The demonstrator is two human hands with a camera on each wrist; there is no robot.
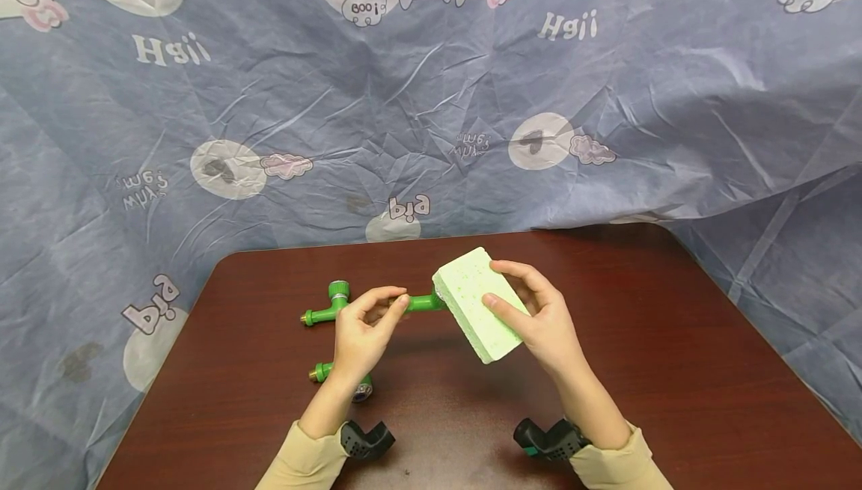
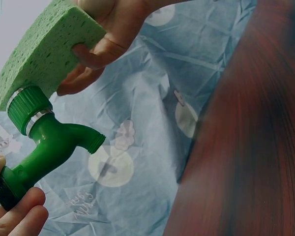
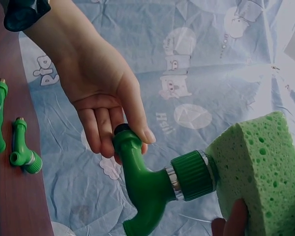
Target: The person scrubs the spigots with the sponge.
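My left hand (image 1: 396, 304) pinches the threaded end of a green plastic tap (image 1: 424, 301) and holds it above the table. My right hand (image 1: 497, 284) grips a pale green sponge (image 1: 471, 299), pressed against the tap's ribbed cap. The left wrist view shows the tap (image 2: 51, 142) with its spout to the right, the sponge (image 2: 39, 54) on top of its cap, and my left fingertips (image 2: 17, 216) at the dark threaded end. In the right wrist view the left hand's fingers (image 3: 105, 125) curl round the tap (image 3: 147, 184) and the sponge (image 3: 260, 169) meets the cap.
Two more green taps lie on the dark wooden table (image 1: 640, 340): one (image 1: 326, 309) left of my left hand, another (image 1: 322, 371) partly hidden under that wrist. A wrinkled blue cartoon-print cloth (image 1: 431, 101) hangs behind and around the table.
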